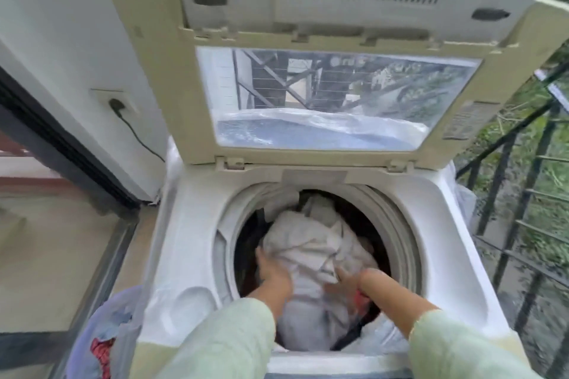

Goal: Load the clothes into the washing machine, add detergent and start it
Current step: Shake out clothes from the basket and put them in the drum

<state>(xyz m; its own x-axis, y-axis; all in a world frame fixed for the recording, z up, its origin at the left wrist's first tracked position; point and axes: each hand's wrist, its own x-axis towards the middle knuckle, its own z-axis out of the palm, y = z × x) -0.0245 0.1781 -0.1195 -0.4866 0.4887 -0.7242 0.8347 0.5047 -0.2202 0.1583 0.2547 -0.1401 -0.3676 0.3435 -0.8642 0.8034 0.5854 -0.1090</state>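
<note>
The left hand point(272, 271) and right hand point(348, 281) are down in the washing machine point(197, 255) on the white clothes point(311, 243), each grip too blurry to tell if spread or pinching, the basket point(80, 317) holds more, and soap and starting look left to do.

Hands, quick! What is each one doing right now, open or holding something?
Left hand: on the white cloth in the drum; too blurred to tell its grip.
Right hand: also on the white cloth; grip cannot be told either.
</note>
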